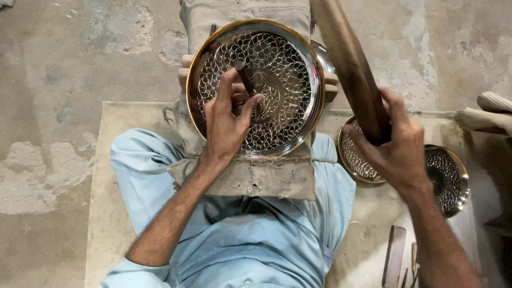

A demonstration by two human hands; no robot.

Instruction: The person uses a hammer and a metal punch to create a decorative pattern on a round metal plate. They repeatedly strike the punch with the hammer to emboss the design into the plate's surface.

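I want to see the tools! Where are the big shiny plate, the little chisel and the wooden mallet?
engraved metal plate (288,58), head view, patterned face.
chisel (245,77), head view, shaft above left hand.
wooden mallet (349,64), head view, mid-shaft.

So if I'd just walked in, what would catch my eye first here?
Probably the big round metal plate at top centre, its face covered in fine leafy engraving, resting on a cloth-wrapped pad over the person's lap. The left hand holds a thin punch against its centre, while the right hand raises a long wooden mallet. Two smaller patterned plates lie on the mat at right.
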